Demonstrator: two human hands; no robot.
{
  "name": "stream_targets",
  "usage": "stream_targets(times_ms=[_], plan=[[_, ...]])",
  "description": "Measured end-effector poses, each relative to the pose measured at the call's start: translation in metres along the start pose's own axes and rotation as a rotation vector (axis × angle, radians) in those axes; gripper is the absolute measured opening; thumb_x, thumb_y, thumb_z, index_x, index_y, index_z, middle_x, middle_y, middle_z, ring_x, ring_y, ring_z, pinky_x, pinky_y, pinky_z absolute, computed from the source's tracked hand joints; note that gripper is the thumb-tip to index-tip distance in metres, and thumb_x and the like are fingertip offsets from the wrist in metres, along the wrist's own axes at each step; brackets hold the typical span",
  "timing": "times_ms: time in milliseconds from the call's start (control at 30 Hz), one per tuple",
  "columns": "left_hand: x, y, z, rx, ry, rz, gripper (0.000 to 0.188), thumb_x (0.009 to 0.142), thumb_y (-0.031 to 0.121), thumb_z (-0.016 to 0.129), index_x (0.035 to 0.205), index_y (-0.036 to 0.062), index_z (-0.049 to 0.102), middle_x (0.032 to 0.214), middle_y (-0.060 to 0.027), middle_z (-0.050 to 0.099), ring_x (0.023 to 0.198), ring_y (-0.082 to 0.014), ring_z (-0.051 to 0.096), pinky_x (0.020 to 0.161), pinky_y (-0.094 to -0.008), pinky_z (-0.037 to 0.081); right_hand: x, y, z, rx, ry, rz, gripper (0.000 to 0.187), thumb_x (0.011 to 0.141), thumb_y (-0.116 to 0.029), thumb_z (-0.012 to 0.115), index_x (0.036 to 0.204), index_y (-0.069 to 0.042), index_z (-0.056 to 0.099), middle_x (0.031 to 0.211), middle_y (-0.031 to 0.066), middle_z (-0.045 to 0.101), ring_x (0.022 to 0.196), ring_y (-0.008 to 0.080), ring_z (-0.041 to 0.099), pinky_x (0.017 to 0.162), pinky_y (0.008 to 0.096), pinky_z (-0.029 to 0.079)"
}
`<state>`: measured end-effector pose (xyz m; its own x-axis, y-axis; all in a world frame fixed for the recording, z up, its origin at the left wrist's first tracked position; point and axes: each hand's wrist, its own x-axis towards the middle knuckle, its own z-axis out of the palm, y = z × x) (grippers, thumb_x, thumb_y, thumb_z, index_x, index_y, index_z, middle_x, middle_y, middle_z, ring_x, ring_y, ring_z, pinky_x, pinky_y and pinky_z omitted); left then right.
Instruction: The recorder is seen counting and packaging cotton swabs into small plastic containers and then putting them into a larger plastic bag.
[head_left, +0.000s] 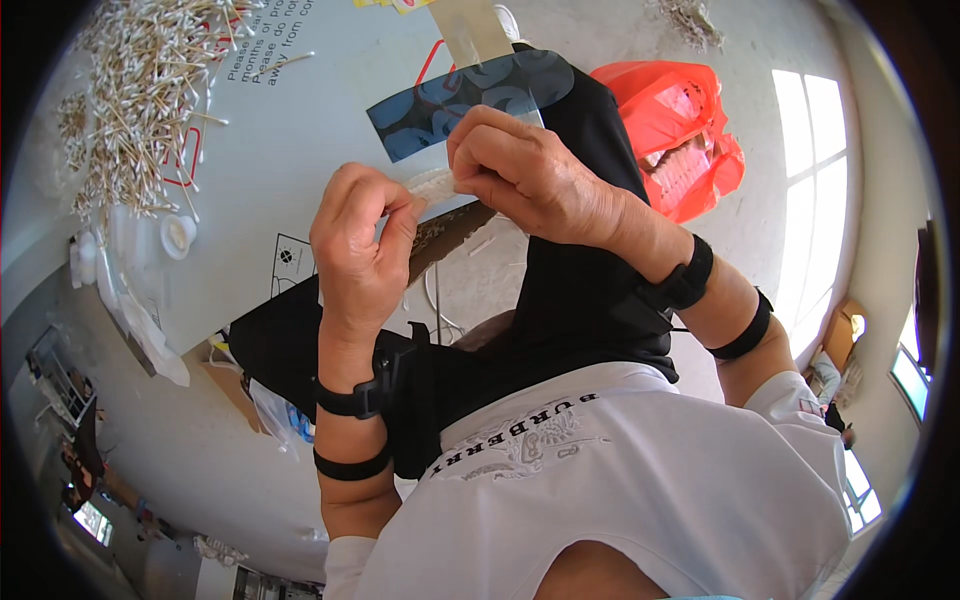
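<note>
My left hand (362,235) is closed in a pinch on one end of a small whitish packet (433,187). At the packet's other end, the thumb and fingers of my right hand (515,165) are pinched together. The packet looks partly see-through, with white bits inside that I cannot make out clearly; my fingers hide its ends. It hangs over the near edge of a pale table board (290,130). Just beyond my hands lies a dark blue patterned strip (420,115). A large heap of cotton swabs (140,100) covers the board's far left.
White plastic rolls or caps (178,236) sit at the board's left edge. Tan tape (470,30) runs along its far side. To the right, on the floor, stands an open red plastic bag (668,125) with clear packets in it. My black-clad legs (590,270) are below the board.
</note>
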<state>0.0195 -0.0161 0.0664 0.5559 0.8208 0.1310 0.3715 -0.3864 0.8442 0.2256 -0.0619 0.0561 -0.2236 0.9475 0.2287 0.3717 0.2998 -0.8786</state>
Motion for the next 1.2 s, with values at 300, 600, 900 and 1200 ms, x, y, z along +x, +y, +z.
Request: stream_targets(times_ms=[300,600,900,1200], plan=[[0.009,-0.002,0.021,0.306,0.140,0.390,0.021,0.063,-0.006,0.070,0.080,0.0035,0.061,0.082,-0.0052,0.054,0.074,-0.0228,0.055,0.065,-0.0348,0.045,-0.004,-0.002,0.009,-0.197,0.063,-0.145,0.019,0.078,0.008,0.065,0.091,0.001,0.052,0.095,0.0134,0.053,0.075,0.0292,0.058,0.063,0.0349,0.050],[-0.006,-0.006,-0.003,0.376,0.165,0.334,0.027,0.058,-0.015,0.063,0.076,0.0033,0.054,0.080,-0.0080,0.051,0.071,-0.0266,0.054,0.057,-0.0363,0.044,-0.007,-0.002,0.014,-0.198,0.082,-0.143,0.022,0.076,0.009,0.066,0.090,0.000,0.051,0.095,0.0118,0.053,0.075,0.0293,0.058,0.064,0.0350,0.050],[-0.008,0.003,-0.004,0.112,0.074,0.129,0.028,0.064,-0.011,0.071,0.085,0.0020,0.060,0.083,-0.0086,0.055,0.074,-0.0264,0.056,0.062,-0.0353,0.047,-0.008,-0.003,0.012,-0.126,0.070,-0.109,0.023,0.077,0.007,0.067,0.095,0.000,0.054,0.094,0.0125,0.055,0.077,0.0307,0.060,0.065,0.0363,0.051],[-0.004,-0.003,-0.003,0.189,0.033,0.217,0.034,0.063,0.001,0.082,0.094,0.0022,0.067,0.089,-0.0073,0.059,0.079,-0.0252,0.058,0.065,-0.0345,0.050,-0.004,-0.005,0.003,-0.270,0.035,-0.190,0.028,0.074,-0.003,0.075,0.099,-0.002,0.064,0.094,0.0115,0.058,0.079,0.0296,0.062,0.067,0.0367,0.052]])
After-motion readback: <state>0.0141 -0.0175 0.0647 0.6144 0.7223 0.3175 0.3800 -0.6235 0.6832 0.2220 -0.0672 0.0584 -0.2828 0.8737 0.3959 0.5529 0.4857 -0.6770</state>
